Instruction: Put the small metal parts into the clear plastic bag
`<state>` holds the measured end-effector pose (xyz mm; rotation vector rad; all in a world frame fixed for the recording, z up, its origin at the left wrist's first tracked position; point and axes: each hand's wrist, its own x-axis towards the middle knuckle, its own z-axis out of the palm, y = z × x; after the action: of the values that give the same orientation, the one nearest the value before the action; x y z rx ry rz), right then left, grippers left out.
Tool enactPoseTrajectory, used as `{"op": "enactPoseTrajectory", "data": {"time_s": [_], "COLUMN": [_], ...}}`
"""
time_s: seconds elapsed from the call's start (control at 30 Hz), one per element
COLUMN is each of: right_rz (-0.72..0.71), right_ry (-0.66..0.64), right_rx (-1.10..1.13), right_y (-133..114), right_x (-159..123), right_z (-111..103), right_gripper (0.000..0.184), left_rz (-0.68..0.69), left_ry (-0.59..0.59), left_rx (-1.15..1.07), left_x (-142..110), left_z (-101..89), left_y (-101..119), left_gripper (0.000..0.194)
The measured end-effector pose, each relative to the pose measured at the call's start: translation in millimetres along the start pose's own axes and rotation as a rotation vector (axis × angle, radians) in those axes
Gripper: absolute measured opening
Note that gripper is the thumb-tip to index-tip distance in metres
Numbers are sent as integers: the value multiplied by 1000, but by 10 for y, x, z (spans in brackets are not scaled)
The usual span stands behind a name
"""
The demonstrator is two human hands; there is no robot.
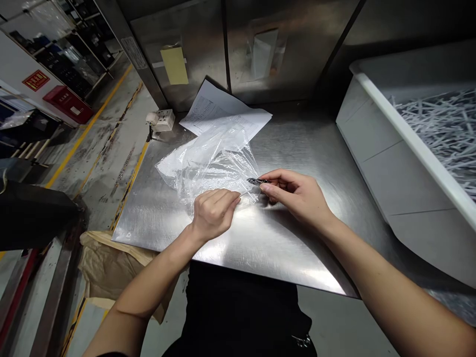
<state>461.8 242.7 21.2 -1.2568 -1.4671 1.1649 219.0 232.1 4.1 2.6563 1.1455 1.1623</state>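
My right hand (299, 196) holds a small dark pair of nippers (255, 181), its tip pointing left between thumb and index finger. To its left, my left hand (214, 212) is closed in a pinch, with a thin white strip (243, 194) coming out of the fingertips towards the nippers. Just beyond both hands a crumpled clear plastic bag (215, 161) lies on the metal table (297, 144). Small white pieces show in or under the bag's near right corner; I cannot tell which. The left fingertips are partly hidden by the hand itself.
Printed paper sheets (211, 106) lie behind the bag. A white power socket (163, 120) sits at the table's left back corner. On the right stands a large white bin (375, 144) of thin white strips (442, 129). A brown paper sack (111, 270) is below the left edge.
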Motion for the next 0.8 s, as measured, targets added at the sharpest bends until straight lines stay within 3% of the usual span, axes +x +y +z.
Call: {"op": "enactPoseTrajectory", "data": {"time_s": [0.8], "right_rz": [-52], "right_ry": [-40], "right_rx": [-16], "right_y": [-24], "right_x": [-35], "right_z": [42], "right_gripper": [25], "left_rz": [90], "left_ry": [-36], "left_rx": [87], "left_x": [4], "left_z": [18], "left_y": [34], "left_gripper": [13]}}
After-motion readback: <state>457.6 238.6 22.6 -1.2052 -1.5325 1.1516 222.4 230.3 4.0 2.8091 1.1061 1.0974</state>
